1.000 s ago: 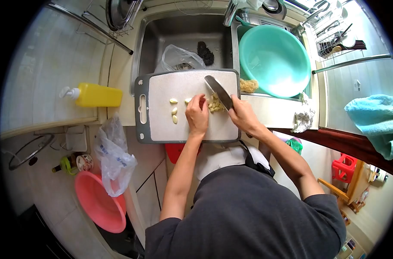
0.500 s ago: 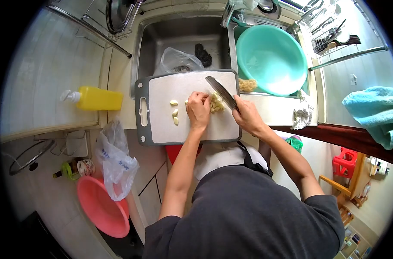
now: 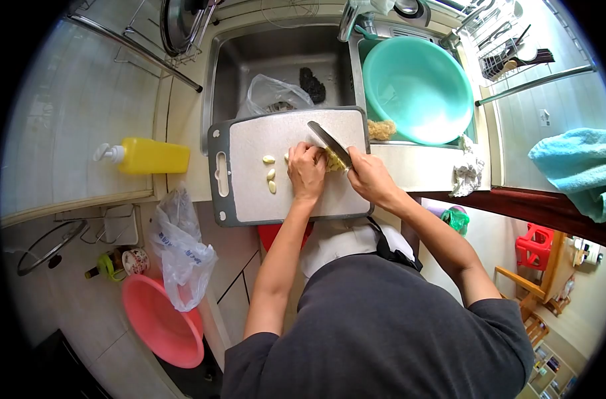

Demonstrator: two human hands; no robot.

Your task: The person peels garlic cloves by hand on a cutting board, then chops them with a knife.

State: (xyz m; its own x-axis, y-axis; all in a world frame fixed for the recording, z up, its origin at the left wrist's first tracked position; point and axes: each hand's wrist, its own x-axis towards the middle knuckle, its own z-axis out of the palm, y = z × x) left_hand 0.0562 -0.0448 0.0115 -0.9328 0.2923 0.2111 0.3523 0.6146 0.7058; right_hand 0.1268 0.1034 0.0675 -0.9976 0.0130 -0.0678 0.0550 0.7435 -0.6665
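My right hand (image 3: 371,178) is closed round the handle of a kitchen knife (image 3: 329,143), whose blade slants up and to the left over the cutting board (image 3: 256,136). Curled fingertips of my left hand (image 3: 306,174) press a garlic clove against the board, close beside the blade; the fingers mostly hide that clove. Chopped garlic (image 3: 336,161) lies under and around the blade. To the left of my left hand are several whole peeled garlic cloves (image 3: 271,174), and one more peeks out at its fingertips.
The board rests across the front of a steel sink (image 3: 250,50) holding a clear plastic bag (image 3: 273,93) and a dark scrubber (image 3: 312,85). A turquoise basin (image 3: 419,90) stands at right, with a tan sponge (image 3: 381,130) nearby. A yellow pump bottle (image 3: 153,156) is at left.
The knife and my right hand have shifted left and slightly down, bringing the blade nearer my left fingertips. My left hand stays almost in place.
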